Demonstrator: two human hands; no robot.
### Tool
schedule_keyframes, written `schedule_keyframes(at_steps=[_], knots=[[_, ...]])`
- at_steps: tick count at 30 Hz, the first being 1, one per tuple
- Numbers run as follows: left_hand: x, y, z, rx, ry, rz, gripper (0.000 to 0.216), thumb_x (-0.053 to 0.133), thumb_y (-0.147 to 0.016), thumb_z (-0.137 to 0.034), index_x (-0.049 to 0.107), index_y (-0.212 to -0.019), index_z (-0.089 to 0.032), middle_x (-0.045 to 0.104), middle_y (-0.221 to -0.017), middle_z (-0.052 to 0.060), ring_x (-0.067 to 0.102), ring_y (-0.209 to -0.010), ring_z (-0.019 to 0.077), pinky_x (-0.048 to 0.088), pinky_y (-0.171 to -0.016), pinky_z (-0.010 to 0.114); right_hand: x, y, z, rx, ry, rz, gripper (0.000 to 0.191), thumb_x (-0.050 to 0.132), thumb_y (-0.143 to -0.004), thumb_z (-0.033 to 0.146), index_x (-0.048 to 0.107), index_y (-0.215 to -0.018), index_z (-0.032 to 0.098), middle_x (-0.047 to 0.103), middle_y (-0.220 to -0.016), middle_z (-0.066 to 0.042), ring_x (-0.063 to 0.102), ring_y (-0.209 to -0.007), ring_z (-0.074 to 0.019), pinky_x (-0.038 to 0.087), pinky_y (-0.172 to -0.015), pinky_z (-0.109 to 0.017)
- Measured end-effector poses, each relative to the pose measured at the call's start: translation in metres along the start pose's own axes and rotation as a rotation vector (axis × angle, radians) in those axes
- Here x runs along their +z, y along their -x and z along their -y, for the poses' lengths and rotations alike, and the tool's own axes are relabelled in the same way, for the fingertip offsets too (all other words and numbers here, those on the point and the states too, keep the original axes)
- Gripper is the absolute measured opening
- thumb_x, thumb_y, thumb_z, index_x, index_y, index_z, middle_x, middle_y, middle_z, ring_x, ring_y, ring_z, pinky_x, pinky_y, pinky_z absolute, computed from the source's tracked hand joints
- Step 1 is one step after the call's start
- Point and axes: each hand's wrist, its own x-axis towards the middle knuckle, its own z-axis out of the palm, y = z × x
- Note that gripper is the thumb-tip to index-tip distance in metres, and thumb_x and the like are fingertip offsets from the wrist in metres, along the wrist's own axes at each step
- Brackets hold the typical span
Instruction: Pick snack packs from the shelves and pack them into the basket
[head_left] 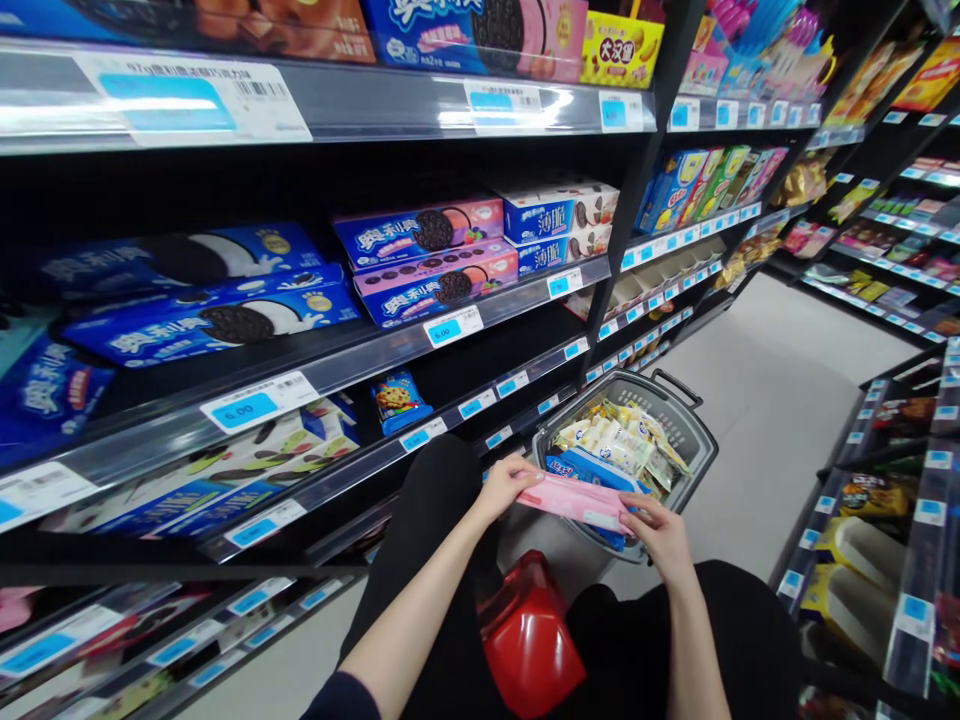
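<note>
Between my two hands is a long pink cookie box point(574, 500), held by its ends above the near side of a grey shopping basket point(697, 440). My left hand point(510, 487) is closed on the left end. My right hand point(660, 530) pinches the right end. Inside the basket lie several cream-coloured snack packets point(619, 445) and a blue package point(585, 468), partly hidden behind the pink box. The basket stands on the floor in front of my knees.
Shelves on the left carry blue Oreo boxes point(217, 320), pink-and-blue Oreo boxes point(442, 285) and a small blue cookie pack point(401, 400). A glossy red object point(529, 640) is between my legs. Low shelves point(825, 500) line the right; grey floor point(787, 340) runs between.
</note>
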Motion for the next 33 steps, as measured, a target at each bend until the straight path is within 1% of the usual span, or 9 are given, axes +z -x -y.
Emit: schedule_keyframes(at_steps=[5,10,15,20,22,25,27,30,33], knots=[[0.0,0.0,0.003,-0.04,-0.02,-0.012,0.017,0.069,-0.065,-0.036,0.073,-0.067,-0.02,0.06,-0.07,0.003,0.055,-0.071,0.0167,0.04,-0.07,0.026,0.003,0.001,0.001,-0.177,0.245,-0.039,0.022,0.065,-0.072,0.044,0.074,-0.079,0.024,0.072,-0.087,-0.007,0.065,-0.086,-0.0263,0.049,-0.085,-0.044],[-0.002,-0.001,0.006,-0.05,-0.015,-0.021,0.016,0.07,-0.064,-0.035,0.073,-0.065,-0.02,0.059,-0.07,0.002,0.055,-0.072,0.0168,0.04,-0.072,0.027,0.006,-0.003,0.0,-0.215,0.445,0.014,0.033,0.052,-0.079,0.053,0.071,-0.077,0.026,0.072,-0.082,-0.005,0.066,-0.076,-0.0245,0.051,-0.073,-0.037],[-0.002,-0.001,0.002,-0.048,0.02,-0.026,0.015,0.07,-0.063,-0.034,0.072,-0.062,-0.019,0.061,-0.077,0.004,0.057,-0.078,0.0183,0.041,-0.077,0.029,0.006,-0.007,0.002,-0.22,0.557,0.116,0.036,0.042,-0.085,0.049,0.066,-0.074,0.024,0.067,-0.075,-0.005,0.062,-0.071,-0.0224,0.046,-0.067,-0.033],[-0.001,0.002,-0.003,-0.05,0.098,-0.001,0.02,0.07,-0.064,-0.036,0.069,-0.057,-0.018,0.064,-0.082,0.005,0.058,-0.08,0.0194,0.043,-0.08,0.031,0.0,-0.008,0.003,-0.168,0.51,0.143,0.038,0.042,-0.085,0.051,0.062,-0.071,0.021,0.065,-0.073,-0.006,0.059,-0.07,-0.0223,0.043,-0.067,-0.032],[-0.001,0.003,-0.005,-0.06,0.135,0.03,0.02,0.07,-0.065,-0.036,0.069,-0.059,-0.017,0.066,-0.084,0.006,0.059,-0.081,0.0203,0.044,-0.079,0.031,-0.002,-0.009,0.001,-0.136,0.463,0.094,0.04,0.044,-0.083,0.054,0.06,-0.068,0.02,0.064,-0.072,-0.006,0.058,-0.069,-0.0219,0.043,-0.066,-0.032],[-0.002,0.004,-0.007,-0.037,0.164,0.154,0.018,0.068,-0.067,-0.034,0.071,-0.07,-0.017,0.068,-0.092,0.008,0.061,-0.087,0.0226,0.044,-0.081,0.031,-0.006,-0.009,-0.003,-0.106,0.375,-0.007,0.041,0.049,-0.079,0.057,0.056,-0.062,0.02,0.061,-0.067,-0.004,0.055,-0.066,-0.02,0.042,-0.064,-0.031],[-0.003,0.005,-0.008,-0.009,0.169,0.209,0.016,0.065,-0.07,-0.031,0.069,-0.078,-0.017,0.068,-0.097,0.008,0.061,-0.093,0.0231,0.043,-0.083,0.031,-0.008,-0.008,-0.004,-0.103,0.32,-0.042,0.041,0.052,-0.078,0.056,0.054,-0.06,0.02,0.059,-0.066,-0.003,0.053,-0.064,-0.0189,0.042,-0.064,-0.03],[0.0,0.007,-0.008,-0.02,0.139,0.158,0.009,0.062,-0.072,-0.025,0.059,-0.076,-0.018,0.069,-0.097,0.006,0.061,-0.091,0.0217,0.045,-0.078,0.03,-0.009,-0.008,-0.003,-0.126,0.275,-0.049,0.038,0.053,-0.078,0.053,0.053,-0.059,0.02,0.058,-0.067,-0.003,0.053,-0.066,-0.0185,0.042,-0.066,-0.031],[0.006,0.009,-0.006,-0.032,0.125,0.086,0.01,0.06,-0.071,-0.023,0.051,-0.068,-0.019,0.069,-0.097,0.006,0.062,-0.09,0.0218,0.046,-0.074,0.029,-0.009,-0.007,-0.003,-0.126,0.246,-0.094,0.038,0.055,-0.077,0.054,0.055,-0.06,0.02,0.059,-0.071,-0.005,0.054,-0.074,-0.0208,0.043,-0.071,-0.033]])
